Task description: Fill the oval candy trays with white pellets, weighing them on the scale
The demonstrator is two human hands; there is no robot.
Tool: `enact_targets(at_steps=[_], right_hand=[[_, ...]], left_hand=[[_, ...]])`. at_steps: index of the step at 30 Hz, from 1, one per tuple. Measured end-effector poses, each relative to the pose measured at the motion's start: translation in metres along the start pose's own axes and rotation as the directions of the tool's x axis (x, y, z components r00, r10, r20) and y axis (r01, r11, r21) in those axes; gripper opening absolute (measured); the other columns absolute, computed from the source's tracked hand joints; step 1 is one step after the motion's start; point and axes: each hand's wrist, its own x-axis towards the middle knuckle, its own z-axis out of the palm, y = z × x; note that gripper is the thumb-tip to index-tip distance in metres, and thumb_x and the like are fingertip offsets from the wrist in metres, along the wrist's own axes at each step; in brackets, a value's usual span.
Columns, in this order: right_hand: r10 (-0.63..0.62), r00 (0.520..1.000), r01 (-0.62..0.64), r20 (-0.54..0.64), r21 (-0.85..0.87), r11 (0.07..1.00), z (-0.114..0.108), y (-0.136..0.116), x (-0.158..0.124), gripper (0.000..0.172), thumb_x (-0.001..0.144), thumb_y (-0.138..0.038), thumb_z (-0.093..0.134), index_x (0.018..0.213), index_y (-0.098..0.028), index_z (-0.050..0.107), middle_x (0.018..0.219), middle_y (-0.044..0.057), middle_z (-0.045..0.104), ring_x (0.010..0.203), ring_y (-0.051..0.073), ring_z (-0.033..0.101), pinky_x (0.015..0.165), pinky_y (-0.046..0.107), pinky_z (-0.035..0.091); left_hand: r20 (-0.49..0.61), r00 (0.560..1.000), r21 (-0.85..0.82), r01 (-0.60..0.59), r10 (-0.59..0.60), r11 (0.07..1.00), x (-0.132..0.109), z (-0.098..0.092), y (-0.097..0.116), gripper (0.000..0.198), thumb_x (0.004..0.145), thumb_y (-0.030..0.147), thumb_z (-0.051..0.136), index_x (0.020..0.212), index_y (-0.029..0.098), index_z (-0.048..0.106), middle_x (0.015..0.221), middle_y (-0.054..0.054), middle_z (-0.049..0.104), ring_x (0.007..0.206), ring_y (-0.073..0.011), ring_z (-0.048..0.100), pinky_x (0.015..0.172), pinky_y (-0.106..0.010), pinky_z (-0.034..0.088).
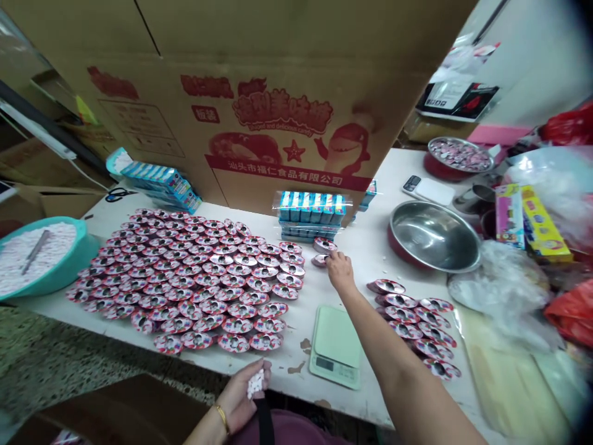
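My left hand (237,395) is cupped palm-up at the table's front edge, holding a small heap of white candies (255,384). Stretched over the table, my right hand (341,271) has its fingers closed on the edge of a small oval printed candy box (319,261). A similar box (325,245) lies just behind it. Left of these, many red-and-white boxes (204,278) stand in close rows, with dark openings in their tops. Below my right forearm sits a pale green kitchen scale (337,340) with nothing on its plate. More such boxes (419,330) are grouped to the right.
A large cardboard carton (278,74) walls off the back. Wrapped blue packs (311,210) stand before it. At far left is a turquoise basin (60,272) of white candies with a metal tool. Right are a steel bowl (433,238), a fuller bowl (459,154) and plastic bags (504,290).
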Motion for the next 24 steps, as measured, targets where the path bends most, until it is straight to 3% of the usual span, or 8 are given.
enact_targets(at_steps=[2, 5, 10, 14, 16, 18, 20, 24], right_hand=[[-0.035, 0.999, 0.035, -0.011, 0.001, 0.999, -0.013, 0.004, -0.026, 0.02, 0.079, -0.013, 0.037, 0.08, -0.017, 0.057, 0.09, 0.009, 0.05, 0.085, 0.02, 0.039, 0.07, 0.032, 0.027], [-0.127, 0.992, 0.127, 0.006, 0.018, 0.992, -0.027, 0.003, -0.087, 0.018, 0.078, -0.014, 0.039, 0.078, -0.017, 0.057, 0.088, 0.008, 0.05, 0.084, 0.02, 0.039, 0.071, 0.033, 0.027], [-0.204, 0.971, 0.192, 0.124, 0.101, 0.976, -0.031, -0.012, -0.175, 0.013, 0.076, -0.014, 0.044, 0.077, -0.018, 0.057, 0.086, 0.007, 0.051, 0.083, 0.019, 0.04, 0.072, 0.032, 0.029], [-0.107, 0.992, 0.092, 0.074, 0.188, 0.978, -0.034, -0.036, -0.201, 0.018, 0.079, -0.02, 0.043, 0.092, -0.019, 0.055, 0.098, 0.009, 0.05, 0.091, 0.022, 0.039, 0.074, 0.034, 0.031], [-0.156, 0.987, 0.141, 0.028, 0.291, 0.946, -0.036, -0.058, -0.208, 0.023, 0.08, -0.023, 0.042, 0.1, -0.017, 0.053, 0.102, 0.01, 0.049, 0.091, 0.021, 0.04, 0.074, 0.034, 0.033], [-0.27, 0.962, 0.232, 0.046, 0.39, 0.891, -0.036, -0.082, -0.214, 0.024, 0.08, -0.021, 0.042, 0.101, -0.015, 0.051, 0.097, 0.01, 0.05, 0.086, 0.019, 0.042, 0.071, 0.031, 0.037], [-0.317, 0.941, 0.24, 0.118, 0.427, 0.872, -0.034, -0.103, -0.22, 0.022, 0.078, -0.016, 0.043, 0.098, -0.013, 0.051, 0.089, 0.009, 0.051, 0.081, 0.018, 0.043, 0.068, 0.03, 0.039], [-0.394, 0.907, 0.29, 0.148, 0.458, 0.84, -0.033, -0.117, -0.232, 0.017, 0.077, -0.012, 0.043, 0.093, -0.014, 0.05, 0.087, 0.006, 0.05, 0.082, 0.017, 0.044, 0.07, 0.028, 0.04]], left_hand=[[0.017, 0.999, -0.002, 0.038, -0.038, 0.999, 0.001, 0.008, -0.002, 0.018, 0.067, 0.022, 0.06, 0.079, 0.008, 0.057, 0.061, -0.003, 0.057, 0.047, -0.0058, 0.052, 0.037, -0.013, 0.036], [0.052, 0.996, -0.032, 0.08, -0.078, 0.996, 0.003, 0.018, -0.005, 0.019, 0.068, 0.018, 0.057, 0.083, 0.007, 0.057, 0.073, -0.008, 0.062, 0.064, -0.0119, 0.059, 0.056, -0.019, 0.047], [0.209, 0.97, -0.03, 0.131, -0.122, 0.991, 0.004, 0.043, -0.009, 0.02, 0.072, 0.016, 0.051, 0.088, 0.004, 0.056, 0.091, -0.015, 0.062, 0.087, -0.0202, 0.057, 0.076, -0.029, 0.045], [0.32, 0.938, -0.014, 0.143, -0.131, 0.99, 0.008, 0.061, -0.015, 0.025, 0.075, 0.019, 0.047, 0.094, 0.003, 0.054, 0.098, -0.016, 0.059, 0.094, -0.0218, 0.054, 0.083, -0.034, 0.041], [0.327, 0.933, -0.005, 0.157, -0.147, 0.988, 0.01, 0.063, -0.021, 0.026, 0.077, 0.021, 0.045, 0.095, 0.004, 0.053, 0.095, -0.015, 0.06, 0.091, -0.02, 0.055, 0.08, -0.033, 0.042], [0.294, 0.941, 0.007, 0.174, -0.168, 0.985, 0.013, 0.06, -0.028, 0.024, 0.077, 0.022, 0.044, 0.091, 0.006, 0.054, 0.085, -0.011, 0.062, 0.079, -0.0159, 0.059, 0.073, -0.028, 0.044], [0.249, 0.95, 0.019, 0.188, -0.186, 0.982, 0.014, 0.051, -0.034, 0.02, 0.077, 0.022, 0.044, 0.084, 0.007, 0.055, 0.072, -0.007, 0.062, 0.064, -0.0119, 0.058, 0.064, -0.023, 0.045], [0.216, 0.951, 0.048, 0.216, -0.221, 0.975, 0.012, 0.034, -0.045, 0.017, 0.076, 0.023, 0.046, 0.079, 0.009, 0.055, 0.062, -0.003, 0.06, 0.054, -0.0088, 0.055, 0.058, -0.02, 0.043]])
